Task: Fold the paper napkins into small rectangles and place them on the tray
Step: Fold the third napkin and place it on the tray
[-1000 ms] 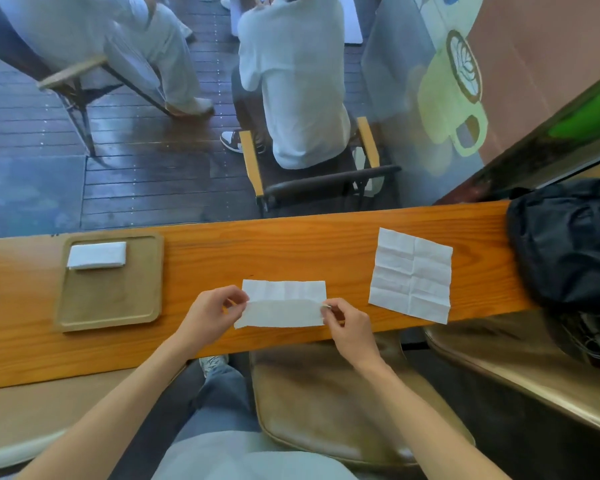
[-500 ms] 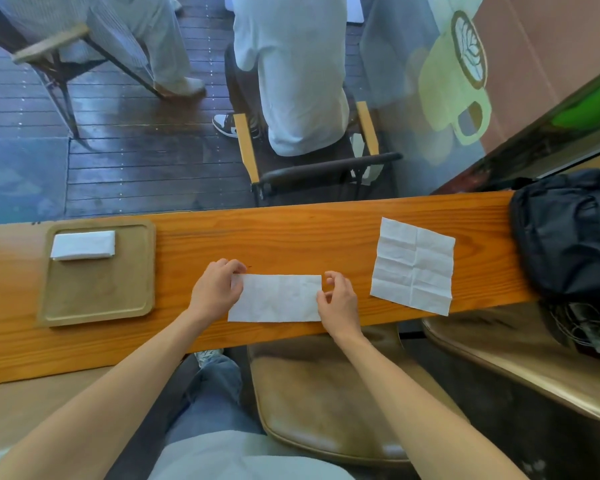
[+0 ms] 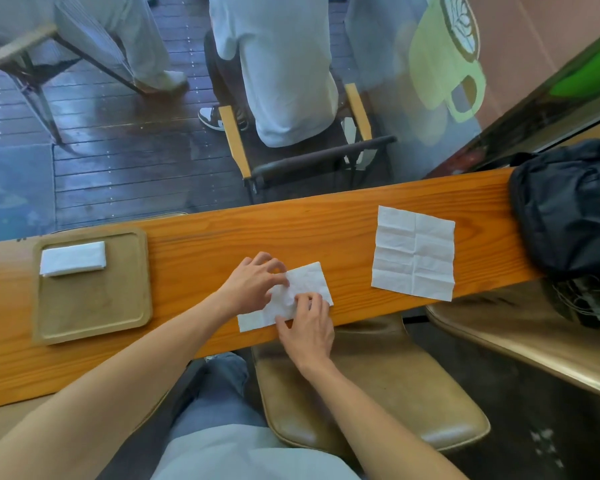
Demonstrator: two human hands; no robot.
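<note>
A white paper napkin point(image 3: 309, 280), folded once into a strip, lies tilted on the wooden counter point(image 3: 222, 233). My left hand point(image 3: 253, 282) pinches its upper middle part. My right hand point(image 3: 309, 327) presses and grips its lower middle edge. Both hands cover much of the napkin. At the right lies an unfolded, creased napkin point(image 3: 413, 252), flat and untouched. The brown tray point(image 3: 94, 306) sits at the left of the counter, and a napkin folded into a small rectangle point(image 3: 72, 258) rests in its far left corner.
A black backpack point(image 3: 568, 209) rests at the counter's right end. Brown padded stools point(image 3: 378, 403) stand below the near edge. Behind the glass at the far edge, seated people and chairs point(image 3: 309, 157) are visible.
Both hands moved from the strip's two ends toward its middle. The napkin turned from lying level to tilted and is bunched between my fingers. The camera came closer.
</note>
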